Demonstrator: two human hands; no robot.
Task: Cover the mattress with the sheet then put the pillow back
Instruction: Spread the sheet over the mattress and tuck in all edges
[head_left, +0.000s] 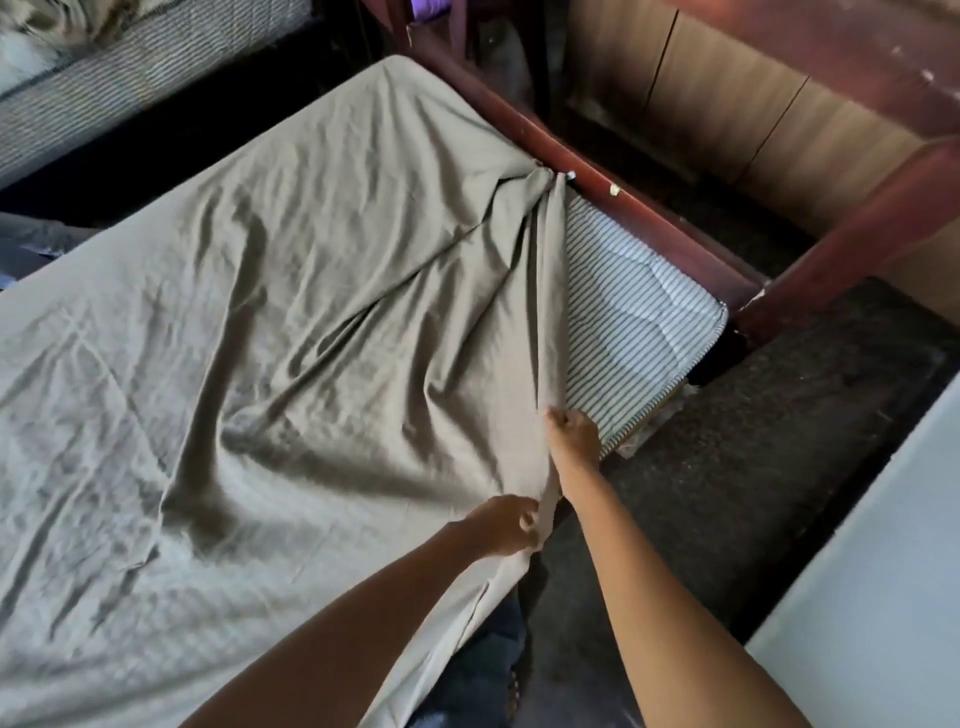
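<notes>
Legible text: none; you will find no word, label, brand mark, number or sign to read anywhere in your view. Sheet: plain cloth, unprinted; mattress: woven stripes only, no tag showing; bed frame: bare dark wood with a couple of pale specks, possibly sticker scraps or chipped paint, too small and blurred to say, and carrying nothing you could read.
</notes>
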